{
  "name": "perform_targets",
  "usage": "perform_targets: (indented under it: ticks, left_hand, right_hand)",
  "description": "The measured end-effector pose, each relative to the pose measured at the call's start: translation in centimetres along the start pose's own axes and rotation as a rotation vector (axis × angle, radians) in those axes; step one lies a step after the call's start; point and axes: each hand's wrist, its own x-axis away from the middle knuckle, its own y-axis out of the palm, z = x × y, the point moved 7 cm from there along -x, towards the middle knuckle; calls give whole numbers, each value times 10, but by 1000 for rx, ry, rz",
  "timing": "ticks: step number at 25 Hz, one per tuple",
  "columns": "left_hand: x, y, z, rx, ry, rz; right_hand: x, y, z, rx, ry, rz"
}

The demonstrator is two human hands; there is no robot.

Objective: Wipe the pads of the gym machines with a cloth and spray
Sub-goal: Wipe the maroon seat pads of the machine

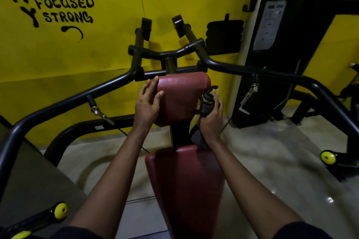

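Note:
The machine's upper red pad (182, 99) stands upright in the middle, with a long red seat pad (184, 184) below it. My left hand (147, 103) rests flat against the upper pad's left edge, fingers straight along the side and thumb on the face. My right hand (210, 116) grips a spray bottle (206, 101) by its black trigger head, close to the pad's right edge. A yellow part (194, 126) and a grey cloth (198, 139) hang below that hand; how the cloth is held is hidden.
Black handle bars (77, 97) sweep out to both sides of the pad. A black weight-stack tower (275, 48) stands at the right, against the yellow wall (108, 48). Yellow-capped machine parts (328, 157) sit low on the grey floor at right and left.

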Motion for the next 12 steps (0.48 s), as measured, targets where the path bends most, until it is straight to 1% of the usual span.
perform_targets:
  ticks: [4,7,9,12]
  left_hand:
    - [1,0,2,-22,-1,0]
    - [0,-3,2,-10,-31,-25]
    - [-2,-6,5,7,-39,-47]
    - [6,-10,-4,67,-56,-106]
  right_hand:
    - [-38,-2,-22,-21,-47,-32]
    - [-66,-1,-37,44,-163,-54]
    - [-56,1,-30,74,-189,-55]
    - [-18,1,0,97,-140,-88]
